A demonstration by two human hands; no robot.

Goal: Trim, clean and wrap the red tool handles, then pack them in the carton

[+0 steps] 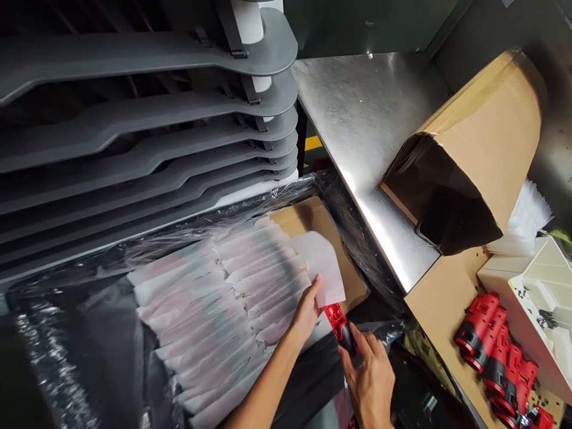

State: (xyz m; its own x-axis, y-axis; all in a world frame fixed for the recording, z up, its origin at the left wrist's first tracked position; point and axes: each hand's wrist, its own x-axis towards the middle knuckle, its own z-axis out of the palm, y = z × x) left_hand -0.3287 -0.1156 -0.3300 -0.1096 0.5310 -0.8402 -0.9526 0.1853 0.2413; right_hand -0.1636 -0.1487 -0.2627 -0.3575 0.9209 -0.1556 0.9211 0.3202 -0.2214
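Note:
My left hand (pixel 308 307) pinches the lower edge of a thin white sleeve (pixel 319 262) that stands up over the box. A red and black plastic housing part (pixel 336 320) pokes out of the sleeve's lower end; how much of it lies inside is hidden. Fingers and thumb of my right hand (pixel 369 369) grip the part's black end. Below and left of both hands, rows of wrapped parts (pixel 201 298) in white sleeves lie close together, with red and dark shapes showing faintly through.
Cardboard (pixel 333 220) and black plastic film (pixel 111 345) surround the wrapped rows. Stacked grey trays (pixel 147 119) rise behind. On the right are a metal table (pixel 357 113), a tipped carton (pixel 487 125), several red housings (pixel 491 339) and a white bin (pixel 513 268).

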